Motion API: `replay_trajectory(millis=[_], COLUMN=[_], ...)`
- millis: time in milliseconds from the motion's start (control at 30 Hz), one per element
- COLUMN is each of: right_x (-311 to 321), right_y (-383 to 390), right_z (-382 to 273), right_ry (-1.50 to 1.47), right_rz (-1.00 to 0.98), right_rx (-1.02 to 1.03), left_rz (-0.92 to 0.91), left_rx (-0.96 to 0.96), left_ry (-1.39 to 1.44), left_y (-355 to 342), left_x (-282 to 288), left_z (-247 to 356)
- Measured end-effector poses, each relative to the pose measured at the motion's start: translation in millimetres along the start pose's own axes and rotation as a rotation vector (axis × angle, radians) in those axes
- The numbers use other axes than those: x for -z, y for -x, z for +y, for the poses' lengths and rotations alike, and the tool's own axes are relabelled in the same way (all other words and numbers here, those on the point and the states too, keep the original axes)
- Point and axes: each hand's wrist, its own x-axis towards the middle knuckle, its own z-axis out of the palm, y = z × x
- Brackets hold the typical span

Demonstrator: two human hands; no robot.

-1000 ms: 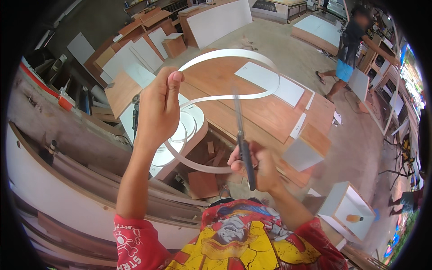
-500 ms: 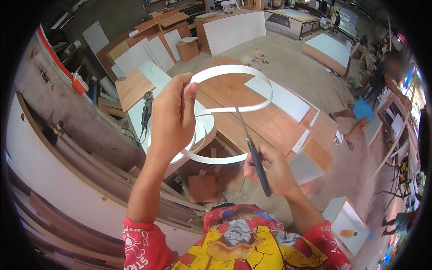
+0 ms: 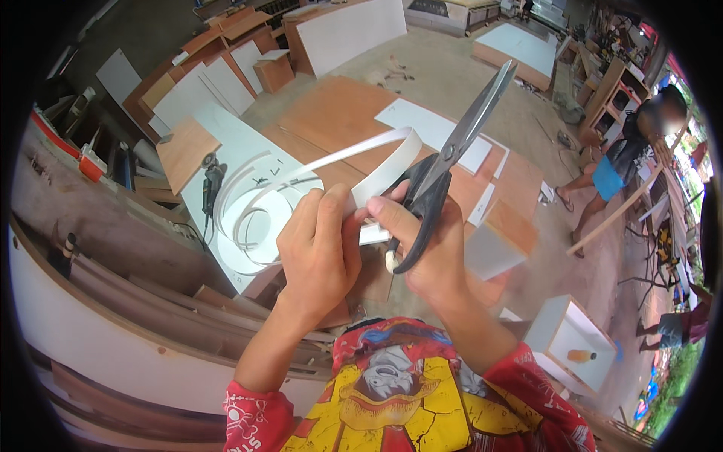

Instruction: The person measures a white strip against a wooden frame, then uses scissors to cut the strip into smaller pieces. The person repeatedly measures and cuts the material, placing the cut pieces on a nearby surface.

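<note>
Wht strip (image 3: 388, 172) in L hand (image 3: 318, 252), scissors (image 3: 449, 153) in R hand (image 3: 438, 256).

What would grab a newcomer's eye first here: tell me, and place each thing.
Likely the big scissors in the right hand, just right of centre, blades pointing up and to the right. Next comes the white strip at centre, held by the left hand, with coils lying to its left. The red and yellow shirt stands out at the bottom edge.
</note>
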Motion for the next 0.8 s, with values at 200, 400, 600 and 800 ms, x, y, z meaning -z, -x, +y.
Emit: replay_trajectory(millis=[200,400,600,800], right_x=[35,70,107,142], right_y=[-5,-12,-28,-33], right_z=[10,-3,15,40], right_ry=[0.058,0.111,0.016,-0.053], right_rz=[-0.039,-0.313,-0.423,-0.51], right_rx=[-0.089,-0.175,-0.241,-0.294], left_rz=[-0.449,-1.073,-0.765,-0.448], left_rx=[0.484,0.621,1.17,1.52], left_ry=[0.488,1.557,2.446,2.727], left_y=[8,12,63,85], left_x=[-8,-26,-69,-84], left_z=[-1,-42,-6,24])
